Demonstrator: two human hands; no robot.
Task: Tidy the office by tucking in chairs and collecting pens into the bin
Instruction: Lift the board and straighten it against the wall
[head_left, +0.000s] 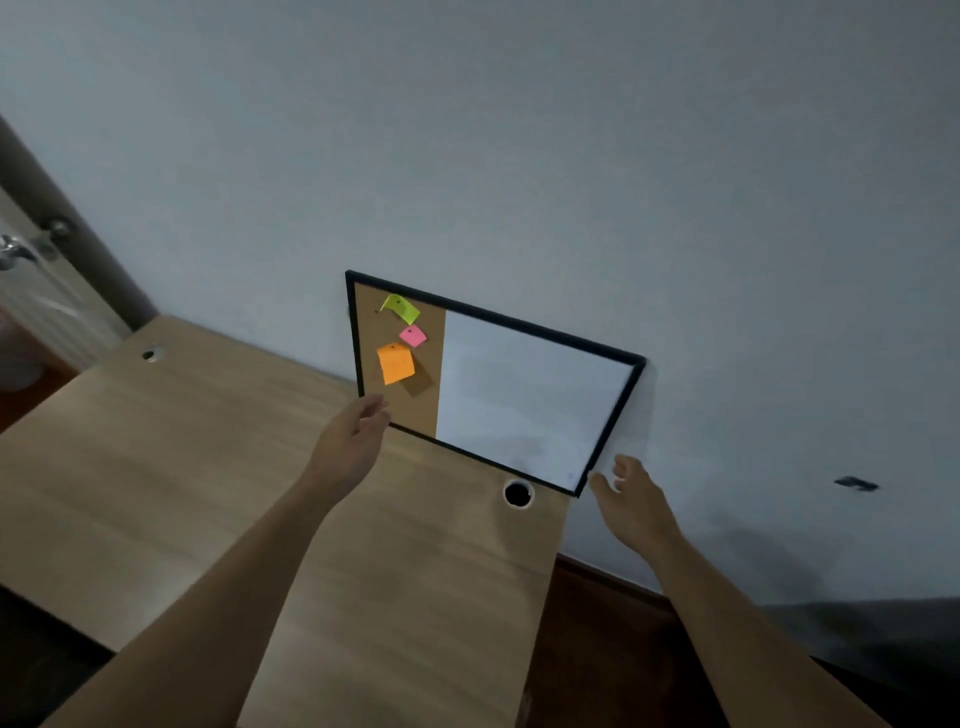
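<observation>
Neither pens nor chairs are seen. Both the left hand (358, 431) and right hand (631, 499) are spread open, empty, flanking the framed board (519, 395), judged light and rigid, best gripped by its side edges.

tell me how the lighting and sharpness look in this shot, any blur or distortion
Head view: dim, bluish light, no glare. The left hand and right hand are slightly motion-blurred, as is the door handle at far left. The wide lens tilts and bends the desk edges. The orange note throws a shadow on the board.
</observation>
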